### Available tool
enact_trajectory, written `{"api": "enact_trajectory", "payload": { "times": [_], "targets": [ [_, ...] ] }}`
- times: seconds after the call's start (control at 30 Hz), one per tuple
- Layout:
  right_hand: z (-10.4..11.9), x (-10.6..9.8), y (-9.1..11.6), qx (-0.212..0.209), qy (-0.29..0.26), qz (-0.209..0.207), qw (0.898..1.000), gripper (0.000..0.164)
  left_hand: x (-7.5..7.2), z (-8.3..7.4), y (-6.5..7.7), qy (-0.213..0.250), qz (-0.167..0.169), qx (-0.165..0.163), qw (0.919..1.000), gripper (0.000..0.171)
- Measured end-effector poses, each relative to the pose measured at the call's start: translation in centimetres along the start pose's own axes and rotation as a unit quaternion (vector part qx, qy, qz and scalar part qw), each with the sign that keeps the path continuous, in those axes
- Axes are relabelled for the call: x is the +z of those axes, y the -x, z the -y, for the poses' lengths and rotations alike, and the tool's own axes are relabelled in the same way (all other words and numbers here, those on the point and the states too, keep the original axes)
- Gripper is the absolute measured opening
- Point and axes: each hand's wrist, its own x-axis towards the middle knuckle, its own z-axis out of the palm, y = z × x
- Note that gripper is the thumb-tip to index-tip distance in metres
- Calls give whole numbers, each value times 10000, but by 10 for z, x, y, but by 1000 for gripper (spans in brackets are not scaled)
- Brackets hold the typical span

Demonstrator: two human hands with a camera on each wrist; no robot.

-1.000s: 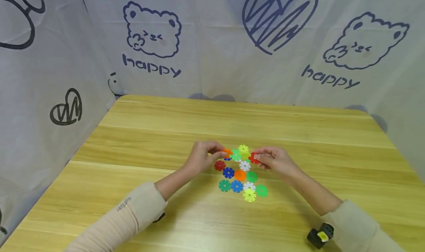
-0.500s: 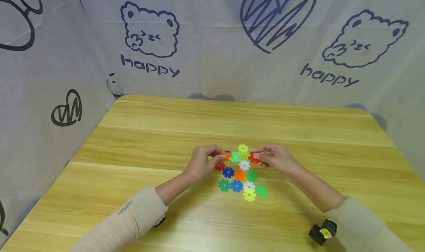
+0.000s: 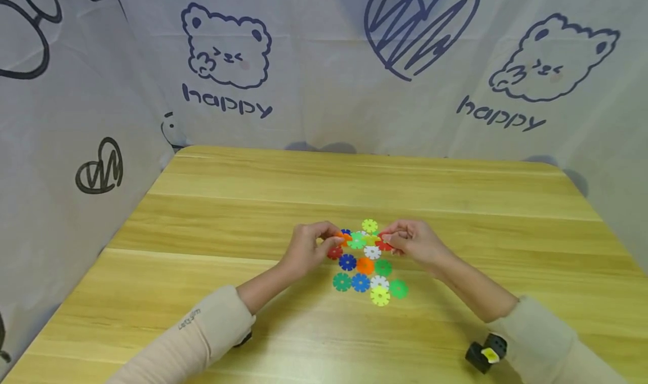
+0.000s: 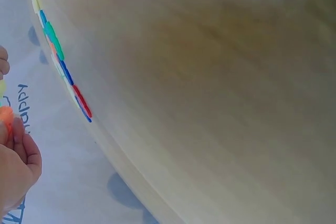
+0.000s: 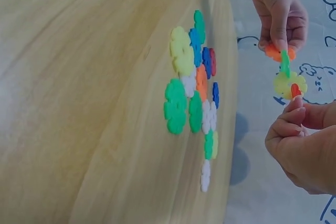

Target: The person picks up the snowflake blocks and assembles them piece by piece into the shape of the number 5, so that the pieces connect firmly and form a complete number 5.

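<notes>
Four discs apparently joined in chain (image 5: 285, 64), held above table (image 3: 202, 204): orange disc (image 5: 277, 53) pinched by left hand (image 3: 309, 248), green and yellow between, red disc (image 3: 386, 244) pinched by right hand (image 3: 422, 243). Loose discs (image 3: 365, 265) on table left unjoined: at least fourteen counted, some partly hidden.

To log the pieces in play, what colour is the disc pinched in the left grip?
Orange; the disc shows best in the right wrist view.
</notes>
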Motion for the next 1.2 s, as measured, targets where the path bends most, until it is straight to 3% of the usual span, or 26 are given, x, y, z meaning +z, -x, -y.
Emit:
{"api": "enact_trajectory", "payload": {
  "times": [0.2,0.37,0.53,0.83,1.0,1.2],
  "targets": [
    [-2,-1,-1,16,-63,177,9998,25,-1,1,-1,27,156,-53,9999,6],
    [-4,-3,0,7,-3,414,9991,26,-6,1,-4,-54,403,120,9991,7],
    [-7,-6,-4,45,43,380,9993,35,-9,0,-9,-87,338,104,9993,7],
    [-15,-15,-18,-262,78,-272,9993,41,-13,3,-10,-71,126,-277,9995,8],
    [-26,-21,-24,-615,613,-751,9934,38,-16,5,-10,41,62,-513,9987,8],
    [-47,-23,-31,-1104,1336,-1146,9782,30,-19,8,-10,36,43,-745,9972,8]
  ]
}}
